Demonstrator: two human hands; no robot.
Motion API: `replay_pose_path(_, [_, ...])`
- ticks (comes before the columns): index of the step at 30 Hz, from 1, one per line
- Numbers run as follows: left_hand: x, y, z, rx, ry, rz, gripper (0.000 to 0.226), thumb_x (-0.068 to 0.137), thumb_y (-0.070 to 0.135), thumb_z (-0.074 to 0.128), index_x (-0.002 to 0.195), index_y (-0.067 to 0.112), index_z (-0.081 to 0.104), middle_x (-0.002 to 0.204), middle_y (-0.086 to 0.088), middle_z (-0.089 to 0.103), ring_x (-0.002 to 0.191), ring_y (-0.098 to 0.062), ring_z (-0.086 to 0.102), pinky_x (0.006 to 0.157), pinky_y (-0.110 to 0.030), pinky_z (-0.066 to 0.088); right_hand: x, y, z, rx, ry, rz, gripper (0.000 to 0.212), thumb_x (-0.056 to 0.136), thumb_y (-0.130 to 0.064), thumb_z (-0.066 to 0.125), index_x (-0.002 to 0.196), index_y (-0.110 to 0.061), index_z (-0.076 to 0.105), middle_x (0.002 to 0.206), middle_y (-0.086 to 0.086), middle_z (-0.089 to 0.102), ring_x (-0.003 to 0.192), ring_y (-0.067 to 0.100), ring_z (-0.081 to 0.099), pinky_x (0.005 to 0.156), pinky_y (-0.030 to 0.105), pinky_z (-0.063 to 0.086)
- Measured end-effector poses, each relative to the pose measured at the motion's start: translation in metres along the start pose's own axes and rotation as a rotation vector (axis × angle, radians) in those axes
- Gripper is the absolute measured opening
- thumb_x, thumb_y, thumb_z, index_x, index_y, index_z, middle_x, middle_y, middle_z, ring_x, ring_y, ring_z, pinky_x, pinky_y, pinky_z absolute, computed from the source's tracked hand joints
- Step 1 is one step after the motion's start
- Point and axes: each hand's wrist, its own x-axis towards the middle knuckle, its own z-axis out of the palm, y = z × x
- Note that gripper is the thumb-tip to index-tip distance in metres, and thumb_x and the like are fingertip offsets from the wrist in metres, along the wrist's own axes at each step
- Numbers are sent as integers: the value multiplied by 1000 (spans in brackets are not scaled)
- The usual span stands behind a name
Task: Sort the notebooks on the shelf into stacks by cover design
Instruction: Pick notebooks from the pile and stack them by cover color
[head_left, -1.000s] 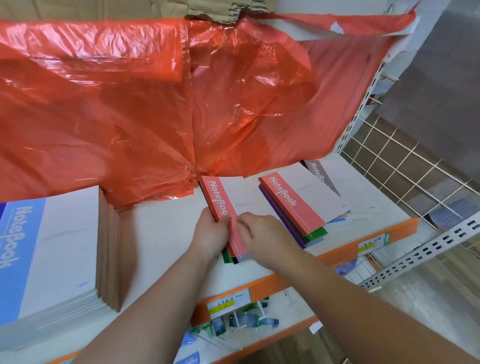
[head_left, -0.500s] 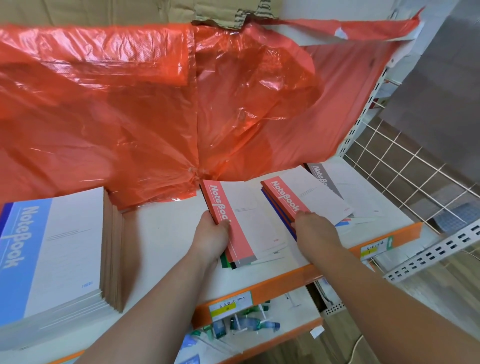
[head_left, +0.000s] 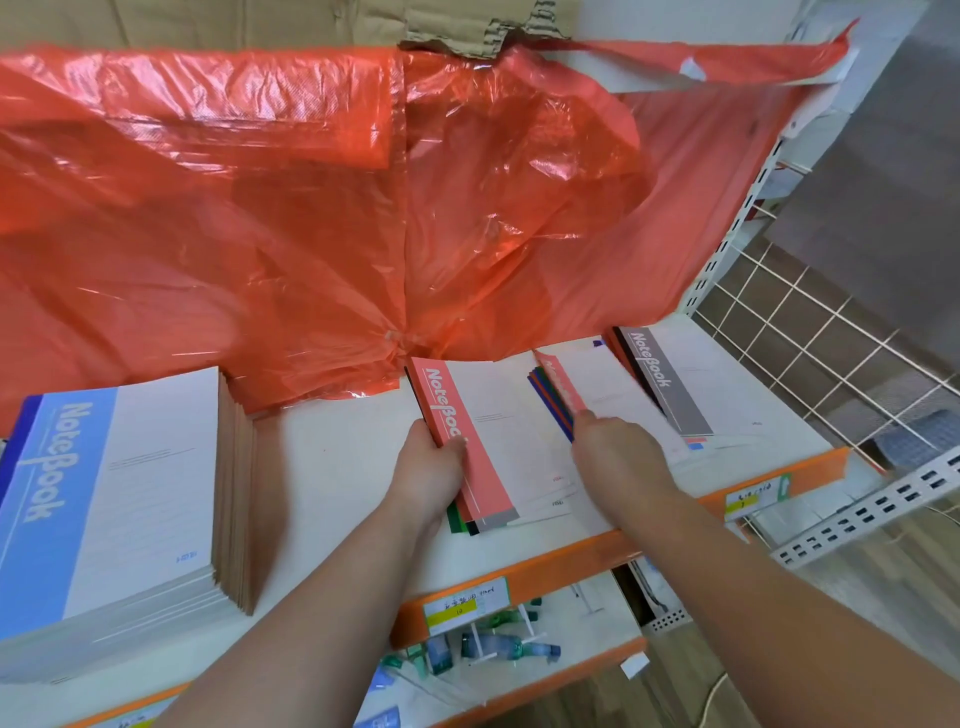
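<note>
Head view: a red plastic sheet (head_left: 311, 234) hangs across the whole back of the scene, beyond the fingertips of both hands, and its lower edge lies on the white shelf (head_left: 337, 467). The shelf runs under both hands and ends in an orange front lip (head_left: 571, 556) beneath the wrists. Far out to the left of the left hand's fingers stands a tall blue-banded stack (head_left: 114, 509) of notebooks, well apart from the hand. Beyond and to the right of the right hand's fingers a white wire grid (head_left: 810, 332) closes the shelf's end.

The middle stack (head_left: 509, 441), topped by a white cover with a pink "NoteBook" band, lies between the two hands. The left hand (head_left: 428, 467) grasps its left edge, the thumb (head_left: 454, 447) curled onto the pink band; green, black and grey covers stick out under the near end.

Just right of that, the right hand (head_left: 613, 452) has its fingers (head_left: 587, 418) curled on the near left corner of a pink-banded notebook (head_left: 602, 384), which is blurred and sits tilted, its banded edge lifted off the coloured spines (head_left: 550, 405) beneath. Touching this pile on the side away from the fingers lies a grey-banded notebook (head_left: 680, 389), flat. A yellow price label (head_left: 465, 605) sits on the lip below the left wrist.
</note>
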Motion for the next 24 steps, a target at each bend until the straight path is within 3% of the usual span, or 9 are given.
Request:
replay_pose_path(3, [-2,-1,1,-110,1,11,21,104,21,46,124,15,51,115,0,65,91,-14,66,64,-21,51,-6,-40,0,94,16,-126,35,94,-6,45,128,-5,51,91,10,68,74,29,63,57,35,41])
replay_pose_path(6, [-5,-4,2,-216,-15,-13,27,103,34,48,119,15,56,112,-3,71,96,-19,70,81,-35,58,-19,-72,0,302,15,-267,23,99,-20,43,115,-11,55,90,9,66,77,32,61,60,36,43])
replay_pose_path(8, [-5,-6,1,-175,-6,-3,22,101,28,54,120,16,56,114,-4,71,100,-22,70,92,-43,56,-24,-75,3,425,-14,-313,25,101,-28,39,111,-15,57,91,7,64,80,27,59,68,39,50])
replay_pose_path(10, [-4,-9,-3,-149,21,-1,19,99,16,56,118,18,56,117,-6,69,100,-23,69,93,-46,55,-22,-66,3,543,-55,-253,30,101,-32,38,121,-21,57,102,5,63,90,22,58,80,40,52])
replay_pose_path(12, [-5,-9,-8,-212,8,7,20,100,13,55,118,21,57,115,-4,71,98,-22,70,90,-46,56,-13,-52,2,624,28,-102,35,100,-31,44,132,-21,51,119,3,58,109,20,54,95,39,47])
replay_pose_path(14, [-12,-5,-11,-288,-57,53,25,100,11,55,121,23,57,115,0,72,101,-21,71,89,-43,57,-2,-39,-4,816,88,98,38,97,-32,51,134,-20,49,118,-5,55,115,17,50,98,37,45])
replay_pose_path(16, [-18,0,-14,-337,-119,117,30,100,7,53,125,22,57,118,0,71,105,-20,69,90,-39,56,6,-31,-7,1134,-32,232,37,96,-37,54,131,-24,51,119,-11,61,110,13,58,93,34,48])
replay_pose_path(19, [-21,6,-23,-228,-90,257,32,99,5,53,126,22,57,118,2,71,102,-10,69,86,-28,57,9,-28,-5,1323,-135,191,25,99,-35,52,122,-30,61,114,-16,68,103,9,65,92,36,53])
replay_pose_path(24, [-16,13,-37,-54,69,454,29,96,13,61,112,36,57,112,16,68,103,-1,65,91,-24,52,6,-39,-12,1343,64,43,22,98,-23,54,115,-36,54,109,-22,64,101,-8,58,80,14,45])
